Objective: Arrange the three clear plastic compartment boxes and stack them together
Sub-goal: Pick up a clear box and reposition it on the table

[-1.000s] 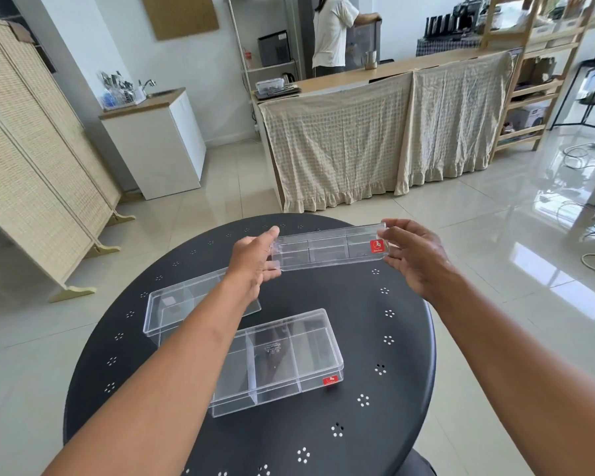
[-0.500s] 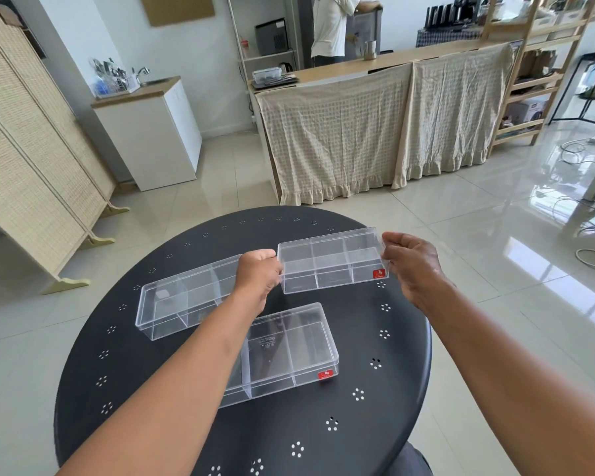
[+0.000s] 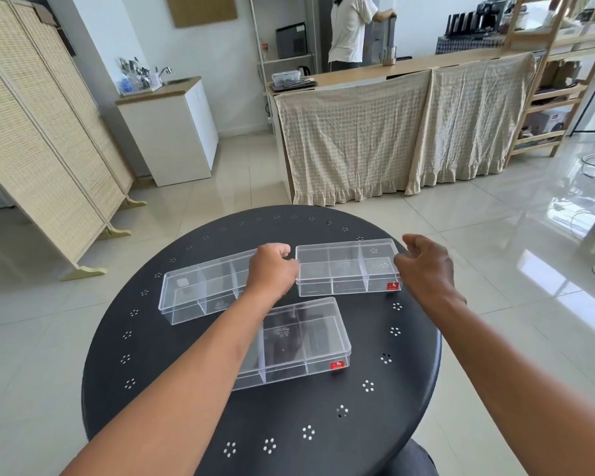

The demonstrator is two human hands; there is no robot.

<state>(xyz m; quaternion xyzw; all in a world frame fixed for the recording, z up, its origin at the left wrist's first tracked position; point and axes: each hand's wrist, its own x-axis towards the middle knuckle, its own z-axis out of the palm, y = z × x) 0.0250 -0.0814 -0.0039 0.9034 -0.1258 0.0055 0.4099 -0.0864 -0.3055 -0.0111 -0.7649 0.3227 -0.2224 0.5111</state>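
Three clear plastic compartment boxes lie on the round black table [image 3: 289, 424]. The far right box [image 3: 347, 266], with a red label at its near right corner, rests flat on the tabletop. My left hand [image 3: 272, 269] is curled against its left end and my right hand [image 3: 426, 266] grips its right end with loosely curled fingers. The far left box [image 3: 200, 290] lies at an angle, its right end hidden behind my left hand. The near box [image 3: 303, 341], also red-labelled, sits in front of both, partly covered by my left forearm.
The table has small perforated flower patterns and drops off to a tiled floor on all sides. Beyond stand a woven folding screen [image 3: 31, 139], a white cabinet [image 3: 172, 132] and a cloth-draped counter [image 3: 392, 132]. A person [image 3: 351, 29] stands behind the counter.
Both hands brought the far right box down from the air and tipped it flat onto the table, beside the far left box. The other two boxes have not moved.
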